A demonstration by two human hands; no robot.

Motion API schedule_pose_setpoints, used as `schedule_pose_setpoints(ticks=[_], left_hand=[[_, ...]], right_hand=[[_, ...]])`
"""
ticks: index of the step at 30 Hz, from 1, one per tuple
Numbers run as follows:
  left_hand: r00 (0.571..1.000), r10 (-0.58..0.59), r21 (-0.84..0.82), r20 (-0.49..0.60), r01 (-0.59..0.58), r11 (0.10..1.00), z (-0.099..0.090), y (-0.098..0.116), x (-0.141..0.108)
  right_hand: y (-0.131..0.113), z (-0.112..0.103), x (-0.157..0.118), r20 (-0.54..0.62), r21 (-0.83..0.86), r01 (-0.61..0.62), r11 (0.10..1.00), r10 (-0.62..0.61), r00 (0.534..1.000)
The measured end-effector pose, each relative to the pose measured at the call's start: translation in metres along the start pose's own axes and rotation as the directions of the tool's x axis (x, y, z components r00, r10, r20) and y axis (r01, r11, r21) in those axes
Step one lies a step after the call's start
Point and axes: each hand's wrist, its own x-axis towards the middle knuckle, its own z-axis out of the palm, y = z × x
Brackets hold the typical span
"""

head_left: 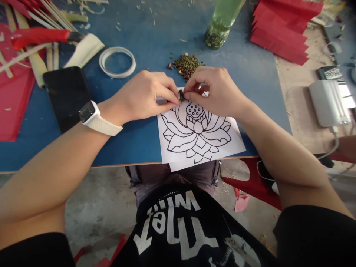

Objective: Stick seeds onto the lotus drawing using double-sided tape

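A white sheet with a black lotus outline [198, 142] lies at the table's front edge, its lower part overhanging. Over its top edge my left hand [151, 92] has its fingers pinched together beside a small cluster of dark beans [181, 95]. From the other side my right hand [214, 89] closes thumb and forefinger at the same cluster. Whether either pinch holds a bean is too small to tell. A pile of green and reddish beans [188, 65] sits on the blue table just beyond my hands.
Left are a tape roll [117, 62], a black phone [66, 94], a red-handled tool [41, 37], pale strips and red paper [11, 118]. A green bottle [222, 26] stands behind the beans. Red folded paper [280, 29] and a white charger [328, 104] are right.
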Motion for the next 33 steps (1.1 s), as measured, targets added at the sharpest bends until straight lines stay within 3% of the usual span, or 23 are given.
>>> schedule_pose_setpoints(ticks=[16, 21, 25, 33], left_hand=[[0.999, 0.015, 0.035, 0.048, -0.017, 0.999, 0.002, -0.007, -0.001], [0.999, -0.048, -0.021, 0.005, 0.048, 0.999, -0.012, -0.001, 0.0], [0.997, -0.052, -0.045, -0.054, 0.05, 0.998, -0.012, -0.003, -0.001], [0.998, -0.043, -0.039, -0.043, 0.041, 0.998, -0.009, -0.005, -0.002]], right_hand=[[0.001, -0.005, 0.001, -0.018, 0.008, -0.009, 1.0, 0.009, 1.0], [0.021, -0.016, 0.008, -0.129, -0.191, -0.018, 0.982, -0.007, 0.992], [0.041, -0.023, 0.011, -0.147, -0.314, -0.033, 0.949, -0.014, 0.989], [0.045, -0.026, 0.014, -0.15, -0.179, -0.051, 0.982, 0.024, 0.988]])
